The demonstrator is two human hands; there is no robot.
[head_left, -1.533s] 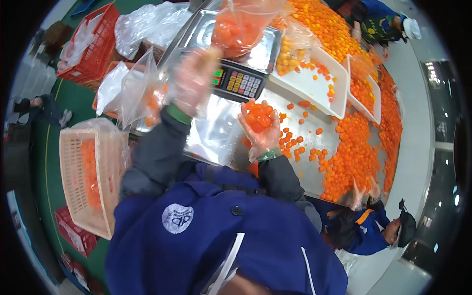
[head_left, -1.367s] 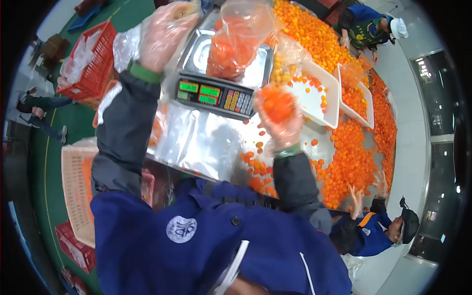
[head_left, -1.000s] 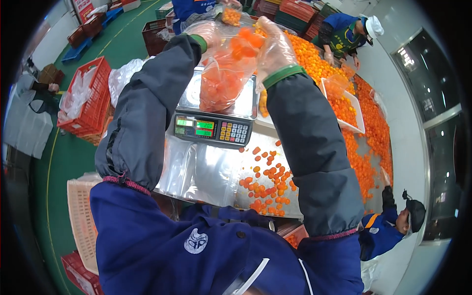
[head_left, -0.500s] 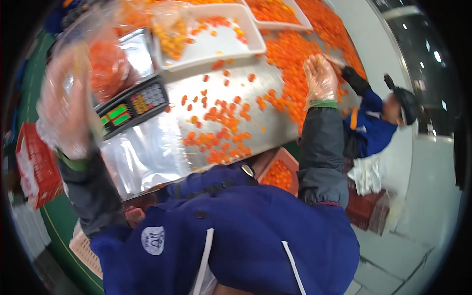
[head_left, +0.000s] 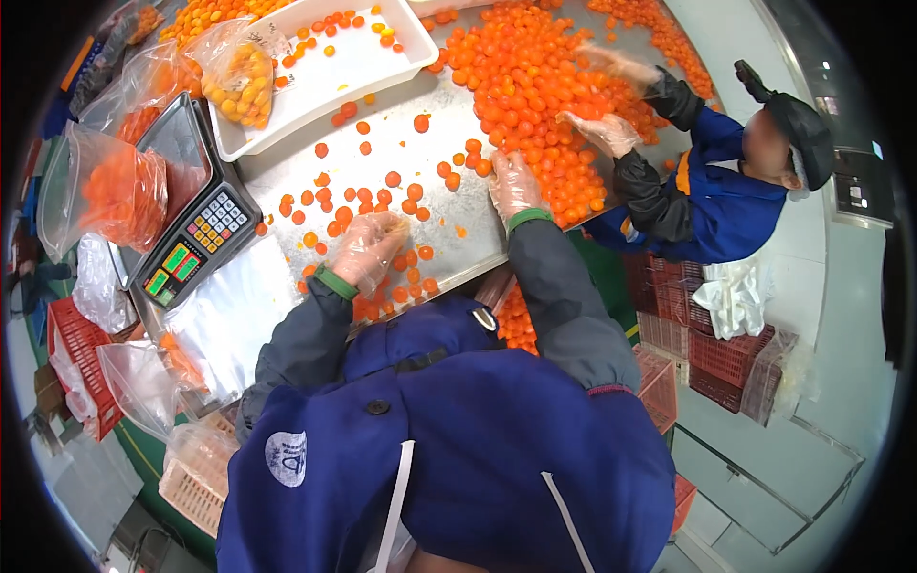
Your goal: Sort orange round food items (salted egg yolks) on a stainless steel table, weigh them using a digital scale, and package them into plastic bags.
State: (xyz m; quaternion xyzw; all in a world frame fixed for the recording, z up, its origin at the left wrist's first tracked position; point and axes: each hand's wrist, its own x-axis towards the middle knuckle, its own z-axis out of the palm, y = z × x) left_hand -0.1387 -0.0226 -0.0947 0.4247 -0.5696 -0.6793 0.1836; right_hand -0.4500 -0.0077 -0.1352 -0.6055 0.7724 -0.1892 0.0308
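Observation:
My left hand (head_left: 371, 250), in a clear plastic glove with a green cuff, has its fingers curled down among loose orange round fruits (head_left: 413, 290) on the steel table (head_left: 411, 153); what lies under them is hidden. My right hand (head_left: 516, 186), gloved too, touches the edge of a large fruit heap (head_left: 506, 67), fingers slightly bent and apart. Left of both hands stands a black scale (head_left: 205, 220), bearing a bulging clear bag of orange fruit (head_left: 119, 186). Flat plastic bags (head_left: 234, 320) lie below the scale.
A white tray (head_left: 229, 143) with a bag of yellow fruit (head_left: 244, 76) lies at the back. A co-worker (head_left: 716, 210) reaches both hands into the heap at right. Crates (head_left: 726, 349) stand below; a red basket (head_left: 81, 358) and a beige basket (head_left: 196, 477) are at left.
My hands left the bag on the scale, where they had let fruit in, and came down to the loose fruit on the table. The view swung right, toward the heap and co-worker.

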